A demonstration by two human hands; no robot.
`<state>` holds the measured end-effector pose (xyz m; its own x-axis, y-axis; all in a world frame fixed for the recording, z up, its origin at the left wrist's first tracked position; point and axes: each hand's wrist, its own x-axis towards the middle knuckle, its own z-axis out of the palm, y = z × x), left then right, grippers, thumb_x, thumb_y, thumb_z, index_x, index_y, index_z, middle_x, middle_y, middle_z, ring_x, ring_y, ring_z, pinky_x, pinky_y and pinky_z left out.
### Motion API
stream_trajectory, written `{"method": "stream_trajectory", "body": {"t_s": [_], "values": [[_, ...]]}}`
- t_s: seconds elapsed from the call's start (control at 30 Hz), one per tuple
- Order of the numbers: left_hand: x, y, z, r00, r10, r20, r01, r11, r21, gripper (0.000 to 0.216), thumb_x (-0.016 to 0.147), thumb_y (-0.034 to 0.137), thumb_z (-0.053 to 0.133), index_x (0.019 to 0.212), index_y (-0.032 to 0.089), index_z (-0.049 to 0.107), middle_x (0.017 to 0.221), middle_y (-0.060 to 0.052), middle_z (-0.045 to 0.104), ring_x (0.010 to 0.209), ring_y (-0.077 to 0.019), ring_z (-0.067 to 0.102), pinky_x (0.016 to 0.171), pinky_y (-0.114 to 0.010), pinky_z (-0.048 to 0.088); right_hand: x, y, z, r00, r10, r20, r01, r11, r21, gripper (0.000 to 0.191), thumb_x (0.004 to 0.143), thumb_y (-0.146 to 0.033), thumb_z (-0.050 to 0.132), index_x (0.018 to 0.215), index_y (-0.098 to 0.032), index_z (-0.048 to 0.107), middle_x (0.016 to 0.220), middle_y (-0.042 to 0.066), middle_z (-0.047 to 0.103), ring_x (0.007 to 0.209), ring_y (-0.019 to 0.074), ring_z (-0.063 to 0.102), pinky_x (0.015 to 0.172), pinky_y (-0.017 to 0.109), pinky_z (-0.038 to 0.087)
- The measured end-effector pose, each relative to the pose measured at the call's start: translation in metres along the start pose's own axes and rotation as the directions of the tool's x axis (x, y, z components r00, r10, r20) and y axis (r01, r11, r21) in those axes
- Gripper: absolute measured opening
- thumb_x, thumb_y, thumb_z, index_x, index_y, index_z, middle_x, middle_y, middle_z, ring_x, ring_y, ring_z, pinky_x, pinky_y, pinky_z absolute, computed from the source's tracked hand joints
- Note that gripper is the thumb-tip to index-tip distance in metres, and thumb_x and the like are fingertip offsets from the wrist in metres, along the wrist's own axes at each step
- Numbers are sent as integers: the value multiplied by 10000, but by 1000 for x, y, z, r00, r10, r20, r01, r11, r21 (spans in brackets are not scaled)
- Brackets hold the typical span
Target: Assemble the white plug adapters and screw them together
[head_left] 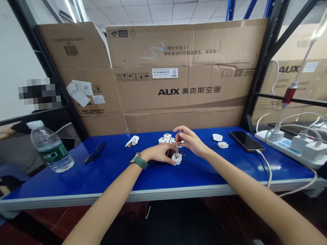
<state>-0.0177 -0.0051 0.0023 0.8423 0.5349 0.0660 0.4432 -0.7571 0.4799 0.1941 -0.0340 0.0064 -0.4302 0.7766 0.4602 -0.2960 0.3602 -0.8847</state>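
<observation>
My left hand (pixel 162 152), with a watch on its wrist, is closed on a white plug (pixel 177 159) at the middle of the blue table. Its thumb and fingers press the plug against the tabletop. Between the fingers of my right hand (pixel 190 140) is a small screwdriver (pixel 178 141), held upright, its thin tip pointing down into the plug. Small metal parts show beside the plug. Right behind my hands stands a group of white plugs (pixel 166 138), partly covered by my fingers.
Left on the blue table (pixel 108 178) are white plug pieces (pixel 132 141), black glasses (pixel 95 152) and a water bottle (pixel 51 146). White covers (pixel 220 140), a phone (pixel 246 140) with its cable and a power strip (pixel 294 146) lie right. A cardboard sheet (pixel 180 113) stands behind.
</observation>
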Motion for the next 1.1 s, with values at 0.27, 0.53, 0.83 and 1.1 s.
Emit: {"method": "stream_trajectory", "body": {"t_s": [0.27, 0.53, 0.83, 1.1], "values": [[0, 2, 0, 1000, 16, -7, -16, 1000, -5, 508, 715, 493, 818, 1106, 207, 664, 949, -24, 644, 786, -159, 575, 691, -258, 430, 0, -2, -5, 997, -47, 64, 55, 991, -125, 343, 921, -397, 617, 1229, -246, 605, 892, 23, 588, 835, 175, 614, 764, 332, 562], [2, -3, 2, 999, 32, -8, -32, 999, -33, 522, 709, 498, 824, 1102, 193, 665, 932, -30, 646, 792, -163, 580, 679, -255, 439, 0, 0, -4, 997, -65, 38, 71, 977, -202, 272, 900, -413, 651, 1106, -238, 618, 900, 31, 621, 833, 183, 641, 741, 327, 570], [2, -5, 2, 1000, -6, -12, 6, 999, -32, 543, 694, 511, 830, 1100, 192, 666, 928, -26, 635, 733, -141, 550, 651, -249, 420, 1, 2, -1, 994, -109, 22, 110, 936, -335, 309, 838, -364, 709, 1118, -246, 657, 815, 11, 580, 718, 167, 588, 640, 310, 581], [1, 0, 0, 1000, -10, -1, 10, 1000, 1, 516, 712, 507, 819, 1103, 205, 670, 943, -28, 654, 774, -154, 574, 671, -248, 419, -1, -3, -4, 985, -162, 61, 173, 920, -351, 369, 954, -399, 555, 1276, -235, 626, 1032, 63, 657, 848, 180, 614, 803, 340, 539]]}}
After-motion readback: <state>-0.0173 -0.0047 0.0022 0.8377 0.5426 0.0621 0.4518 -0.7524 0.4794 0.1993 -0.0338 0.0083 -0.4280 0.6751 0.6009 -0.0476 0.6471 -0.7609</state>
